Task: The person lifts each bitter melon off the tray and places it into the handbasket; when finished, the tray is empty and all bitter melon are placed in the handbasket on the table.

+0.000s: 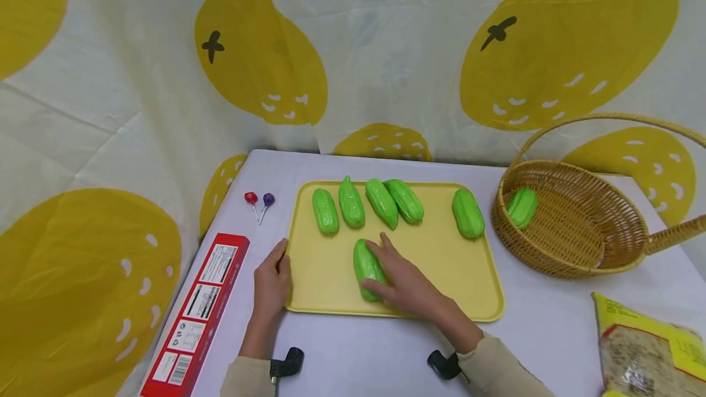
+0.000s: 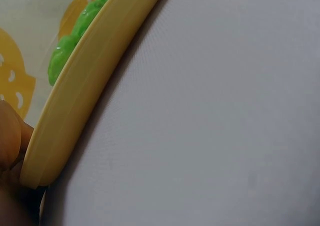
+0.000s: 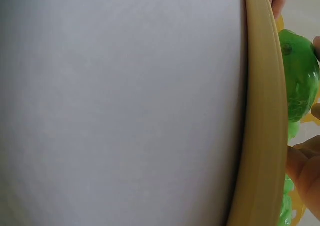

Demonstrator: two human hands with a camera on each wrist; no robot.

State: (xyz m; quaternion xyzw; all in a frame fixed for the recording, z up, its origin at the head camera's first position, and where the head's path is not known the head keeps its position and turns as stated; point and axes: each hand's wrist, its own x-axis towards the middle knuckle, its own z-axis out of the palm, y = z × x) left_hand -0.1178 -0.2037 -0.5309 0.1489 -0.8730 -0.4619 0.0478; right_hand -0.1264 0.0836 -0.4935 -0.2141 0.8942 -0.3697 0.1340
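In the head view a yellow tray (image 1: 325, 280) lies on the white table. My left hand (image 1: 271, 280) grips its left edge, thumb at the rim. Near the tray's front middle, my right hand (image 1: 408, 283) holds a glossy green ribbed gourd (image 1: 366, 265), thumb toward its near end and fingers over its far end. The right wrist view shows that gourd (image 3: 299, 78) beyond the tray's front wall (image 3: 265, 110). Several similar gourds (image 1: 325, 211) stand in a row along the tray's back, and another gourd (image 1: 468, 213) lies at its right side.
A wicker basket (image 1: 568, 265) with a tall handle stands right of the tray, one green gourd (image 1: 522, 207) inside. A yellow packaged bag (image 1: 645, 348) lies front right. At left are a long red box (image 1: 201, 311), a red lollipop (image 1: 250, 198) and a purple lollipop (image 1: 268, 200).
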